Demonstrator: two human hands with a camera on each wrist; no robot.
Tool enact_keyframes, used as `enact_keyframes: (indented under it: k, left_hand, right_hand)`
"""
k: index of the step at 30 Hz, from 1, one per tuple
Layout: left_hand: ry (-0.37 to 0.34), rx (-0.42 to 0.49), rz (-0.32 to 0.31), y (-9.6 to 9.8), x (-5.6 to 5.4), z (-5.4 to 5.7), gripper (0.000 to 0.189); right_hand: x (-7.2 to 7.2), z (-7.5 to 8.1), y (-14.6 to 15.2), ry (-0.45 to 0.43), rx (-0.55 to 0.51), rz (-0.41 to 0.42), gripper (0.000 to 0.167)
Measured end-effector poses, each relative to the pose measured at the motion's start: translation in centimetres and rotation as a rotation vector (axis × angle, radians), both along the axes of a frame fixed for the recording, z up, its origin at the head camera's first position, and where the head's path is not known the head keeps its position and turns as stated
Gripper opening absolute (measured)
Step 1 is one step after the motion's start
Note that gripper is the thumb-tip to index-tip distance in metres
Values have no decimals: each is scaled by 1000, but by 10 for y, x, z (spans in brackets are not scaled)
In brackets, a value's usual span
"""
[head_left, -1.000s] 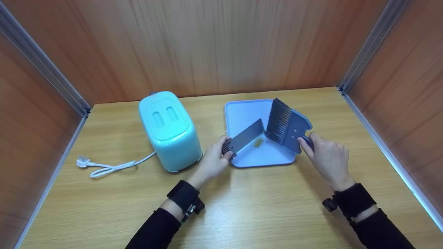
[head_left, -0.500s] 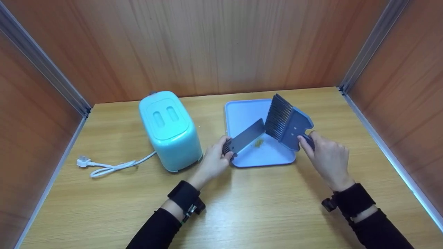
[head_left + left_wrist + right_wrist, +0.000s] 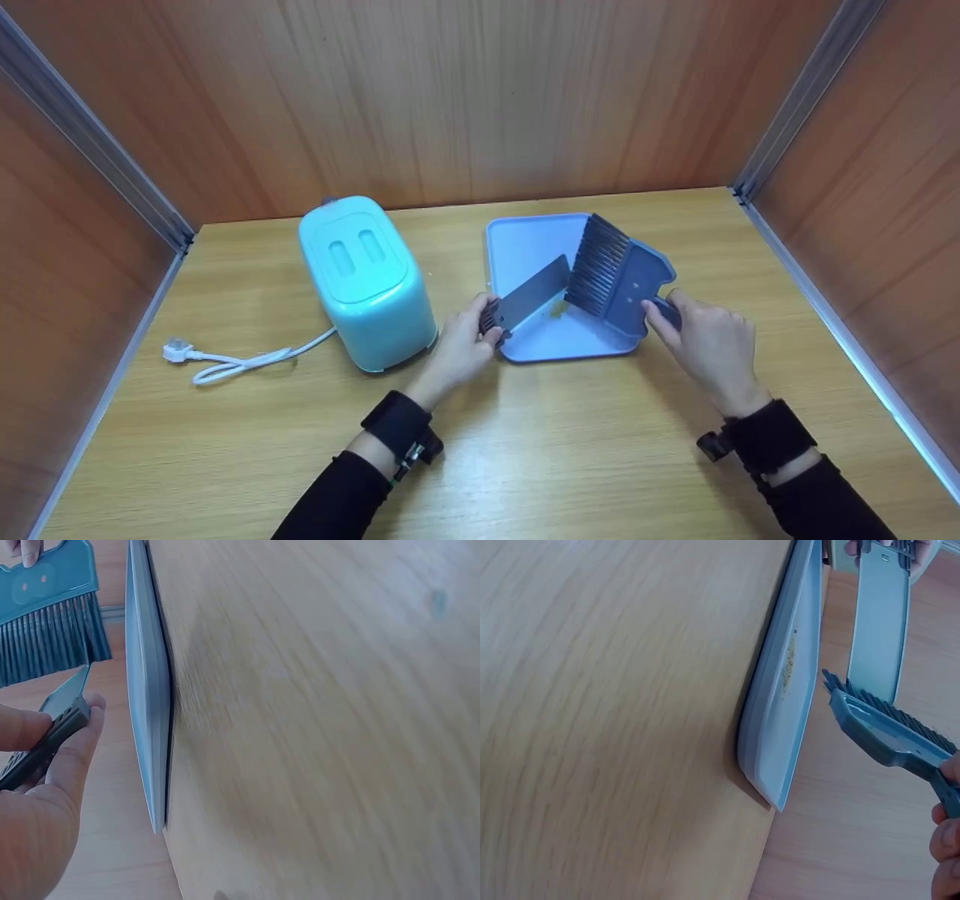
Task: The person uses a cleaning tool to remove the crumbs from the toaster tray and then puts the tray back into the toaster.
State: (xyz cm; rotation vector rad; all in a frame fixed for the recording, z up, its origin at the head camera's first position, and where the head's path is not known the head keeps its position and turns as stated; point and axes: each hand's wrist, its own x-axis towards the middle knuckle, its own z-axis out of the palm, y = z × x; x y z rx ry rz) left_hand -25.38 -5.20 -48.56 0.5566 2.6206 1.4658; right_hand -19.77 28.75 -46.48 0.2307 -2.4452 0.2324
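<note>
In the head view my left hand [image 3: 459, 346] pinches the toothed end of a small, narrow grey-blue dustpan [image 3: 534, 292], its flat plate tilted over the tray. My right hand [image 3: 711, 346] grips the handle of a blue hand brush [image 3: 634, 289] with dark bristles. Those bristles meet the far end of the dustpan, as the right wrist view also shows. Below both lies a light blue tray [image 3: 581, 346] with a small patch of yellowish crumbs [image 3: 558, 308]. From the left wrist, thumb and fingers [image 3: 67, 765] are seen on either side of the dustpan's end.
A turquoise toaster [image 3: 367, 285] with a closed lid stands left of the tray, close to my left forearm. Its white cord and plug [image 3: 244, 364] lie farther left. Wooden panels [image 3: 465, 97] enclose the table at the back and both sides.
The brush rose slightly, then came down and left, so its bristles now sit nearer the crumbs. The left hand and dustpan hold almost still.
</note>
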Motion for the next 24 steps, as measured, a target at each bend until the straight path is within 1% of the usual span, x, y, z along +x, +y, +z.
enact_keyframes:
  k: [4,7,11,16,21,24]
  left_hand:
    - [-11,1,3,0,0,0,39]
    - [-18,0,0,1,0,1,40]
    - [-20,5,3,2,0,0,40]
    - [-31,8,-1,2,1,0,41]
    - [-45,16,1,2,1,0,43]
    - [-13,16,-1,2,1,0,42]
  right_hand:
    - [0,4,-2,-2,-33,-13,38]
    - [0,4,-2,9,-27,-28,38]
    - [0,2,-2,-2,-8,-39,39]
    - [0,1,-3,-29,0,-40,38]
    - [0,-2,-4,-32,2,-27,38]
    - [1,-4,-6,-31,4,-15,39]
